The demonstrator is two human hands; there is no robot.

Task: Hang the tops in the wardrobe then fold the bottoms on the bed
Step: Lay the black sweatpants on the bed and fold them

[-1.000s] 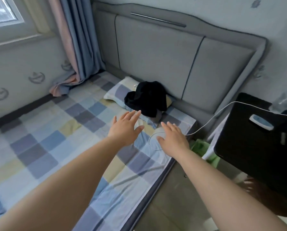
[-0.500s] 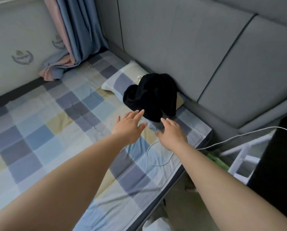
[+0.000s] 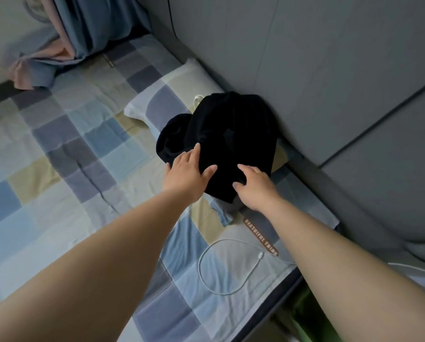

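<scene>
A heap of black clothes (image 3: 227,134) is lying on the checked pillow (image 3: 162,95) against the grey headboard (image 3: 317,77). The left hand (image 3: 185,175) is resting its straight, spread fingers on the heap's near edge, while the right hand (image 3: 254,185) is curling its fingers into the dark fabric just beside it — the two hands near but apart. A white cable (image 3: 207,280) is looping over the bed sheet (image 3: 58,156) below them.

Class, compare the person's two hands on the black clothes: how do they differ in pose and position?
The left hand lies on the black crumpled clothes with fingers nearly straight and spread; the right hand has its fingers bent, as if starting to gather cloth. The left hand sits at the pile's left lobe, the right hand at its near lower edge. Both are bare and touch the pile.
</scene>
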